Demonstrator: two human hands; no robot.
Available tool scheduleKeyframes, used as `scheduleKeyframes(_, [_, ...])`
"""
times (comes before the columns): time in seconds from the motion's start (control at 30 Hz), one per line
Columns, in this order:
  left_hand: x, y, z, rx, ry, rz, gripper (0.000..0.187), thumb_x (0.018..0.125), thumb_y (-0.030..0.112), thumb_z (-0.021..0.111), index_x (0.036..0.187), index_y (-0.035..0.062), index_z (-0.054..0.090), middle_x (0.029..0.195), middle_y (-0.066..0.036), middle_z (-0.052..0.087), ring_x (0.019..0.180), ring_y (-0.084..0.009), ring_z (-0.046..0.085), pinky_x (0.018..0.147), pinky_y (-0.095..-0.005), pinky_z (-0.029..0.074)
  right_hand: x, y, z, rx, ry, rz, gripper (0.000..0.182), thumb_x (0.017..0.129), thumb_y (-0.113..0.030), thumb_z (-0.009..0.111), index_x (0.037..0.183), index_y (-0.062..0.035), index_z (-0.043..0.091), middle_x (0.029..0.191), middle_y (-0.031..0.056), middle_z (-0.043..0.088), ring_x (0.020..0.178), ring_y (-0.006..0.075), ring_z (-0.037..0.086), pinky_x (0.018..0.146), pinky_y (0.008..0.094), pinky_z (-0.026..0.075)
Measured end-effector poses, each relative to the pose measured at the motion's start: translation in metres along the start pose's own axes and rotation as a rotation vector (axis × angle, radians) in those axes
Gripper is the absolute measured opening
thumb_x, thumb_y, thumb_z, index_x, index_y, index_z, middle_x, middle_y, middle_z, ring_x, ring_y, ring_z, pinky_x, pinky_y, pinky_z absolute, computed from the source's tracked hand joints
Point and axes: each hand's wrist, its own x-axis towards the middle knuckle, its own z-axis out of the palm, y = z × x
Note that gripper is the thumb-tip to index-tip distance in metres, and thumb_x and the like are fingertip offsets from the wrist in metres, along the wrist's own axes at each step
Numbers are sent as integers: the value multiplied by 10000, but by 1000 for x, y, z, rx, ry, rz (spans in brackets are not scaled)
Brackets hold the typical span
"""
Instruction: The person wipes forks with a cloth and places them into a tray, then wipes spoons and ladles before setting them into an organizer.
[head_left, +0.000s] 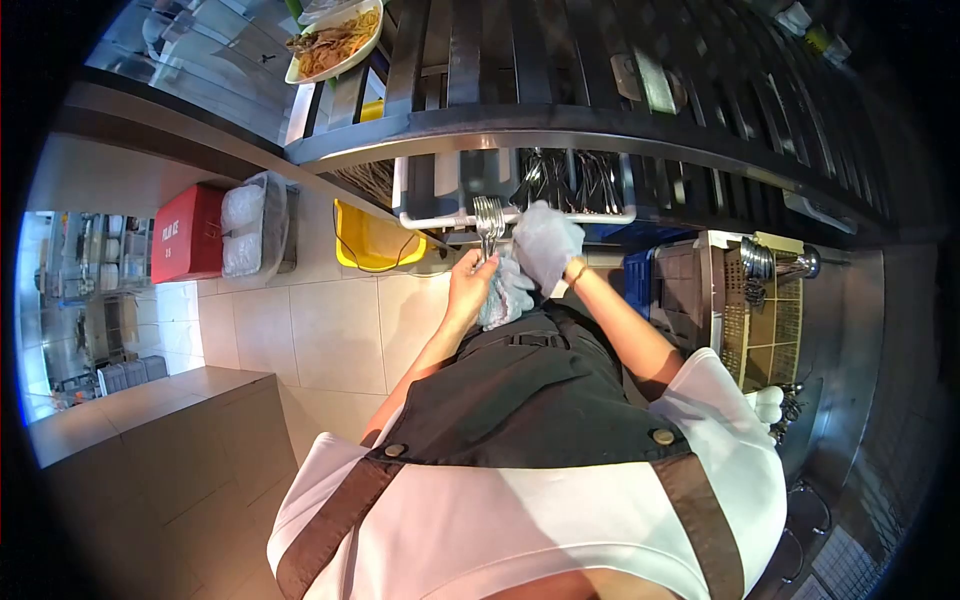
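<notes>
Several metal forks (488,216) stand upright in my left hand (470,285), whose fingers are wrapped round their handles. Beside it, my right hand (548,246) is covered by a pale cloth or glove, so its fingers are hidden. A crumpled light cloth (507,294) hangs between the two hands, below the forks. Just beyond my hands is a white-rimmed cutlery tray (448,219), set under the slatted rack. Dark-looking cutlery (568,180) lies in its right compartments.
A slatted metal rack (440,128) spans the space above the tray. On its left end sits a plate of food (335,48). A yellow tub (372,240) and a red box (187,233) stand to the left. At right, a yellowish crate (765,325) has metal utensils near it.
</notes>
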Motion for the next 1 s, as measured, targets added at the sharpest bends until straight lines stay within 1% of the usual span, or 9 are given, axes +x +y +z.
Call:
scheduleKeyframes(0.13, [1,3,0,-61,-33,41,87,870,39,597,942,-9,593,843,-18,614,746,-84,547,670,-230,435,34,56,19,240,106,-53,370,495,-326,779,692,-51,629,774,118,644,736,247,650,627,353,526])
scheduleKeyframes(0.23, [7,0,1,-109,15,81,94,862,18,597,948,-12,574,845,-19,607,756,-81,535,682,-228,427,56,68,103,631,164,249,414,577,-375,791,750,-44,612,803,146,665,750,323,652,639,395,529])
scheduleKeyframes(0.3, [13,1,-1,-79,28,102,100,863,18,600,951,-6,559,857,-20,602,767,-76,524,700,-229,422,-3,22,-41,455,-95,316,298,698,-313,719,770,-42,617,839,184,656,749,345,652,651,413,528])
scheduleKeyframes(0.37, [14,-2,1,-52,-49,113,89,862,16,603,937,-6,560,867,-19,597,788,-73,517,723,-226,414,-13,-4,-17,477,268,157,125,702,-156,651,690,-34,627,711,170,646,704,297,667,621,377,530])
scheduleKeyframes(0.43, [12,-6,3,51,-83,113,94,867,17,597,946,-5,549,897,-32,594,832,-82,521,758,-230,412,17,-6,41,247,476,-403,60,671,-82,627,687,-24,623,669,152,629,672,289,657,593,381,521])
scheduleKeyframes(0.6, [10,-10,5,-47,-81,185,113,871,35,600,943,8,517,893,-48,577,869,-101,517,779,-240,408,5,-15,22,158,475,-43,146,610,-170,631,691,-49,625,629,103,603,624,301,607,608,392,490])
scheduleKeyframes(0.77, [4,-15,-6,110,-204,32,137,891,103,591,970,5,537,906,-33,591,845,-83,513,741,-247,420,2,6,56,216,548,-246,113,665,-192,635,756,-125,641,688,72,619,622,257,619,534,376,469])
scheduleKeyframes(0.97, [4,-29,5,85,-12,144,143,912,120,534,989,0,531,907,-45,589,849,-104,509,758,-270,426,1,-10,32,85,468,-63,88,586,-166,640,639,-99,619,645,78,599,641,264,607,579,361,471])
scheduleKeyframes(1.0, [7,-30,4,-51,-16,115,166,915,102,511,1045,-1,505,938,-58,579,873,-119,508,789,-274,421,2,-15,19,261,535,139,72,591,-165,639,639,-116,618,647,71,603,643,252,615,549,356,472])
